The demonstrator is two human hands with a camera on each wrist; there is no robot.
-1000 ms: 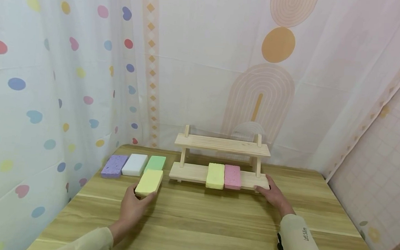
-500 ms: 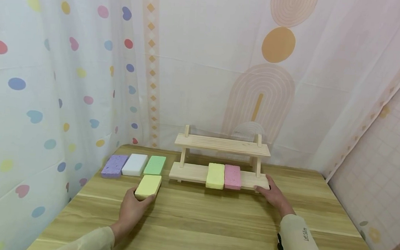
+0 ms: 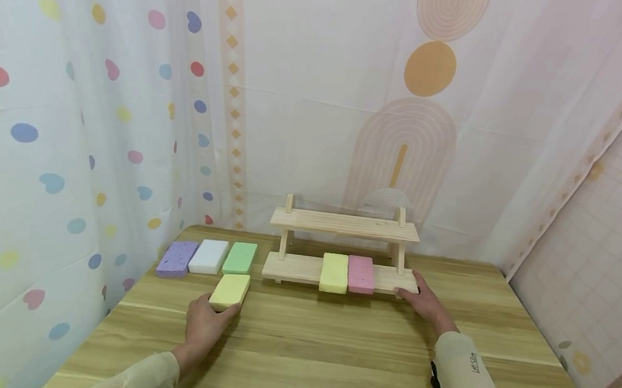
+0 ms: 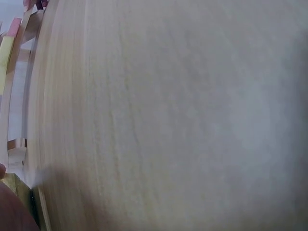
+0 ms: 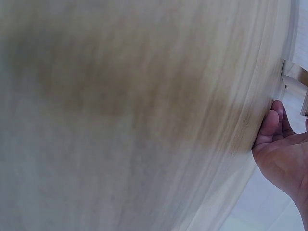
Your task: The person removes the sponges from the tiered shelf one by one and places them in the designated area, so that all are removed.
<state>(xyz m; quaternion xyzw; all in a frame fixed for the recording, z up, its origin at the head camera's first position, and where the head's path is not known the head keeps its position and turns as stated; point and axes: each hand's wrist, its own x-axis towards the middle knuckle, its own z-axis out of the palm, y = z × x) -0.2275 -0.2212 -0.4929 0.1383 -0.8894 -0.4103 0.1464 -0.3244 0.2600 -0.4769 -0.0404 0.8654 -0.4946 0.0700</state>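
Left hand (image 3: 206,323), nearest: thumb and fingers part-spread across a yellow sponge (image 3: 229,290), gripping its sides. Sponge lies flat, toward the left edge of the worktop (image 3: 308,346); cannot tell whether its underside touches.

Right hand (image 3: 428,304): thumb and fingers apart, holding the right end of the lower board of a wooden rack (image 3: 294,266).

Just beyond the held sponge, a row by the far left corner: green sponge (image 3: 240,258), white sponge (image 3: 209,256), purple sponge (image 3: 178,258) at the left edge.

Rack near the far edge, two-tiered. On its lower board, second yellow sponge (image 3: 334,272) beside a pink sponge (image 3: 361,274).

Behind: patterned curtain (image 3: 308,53).
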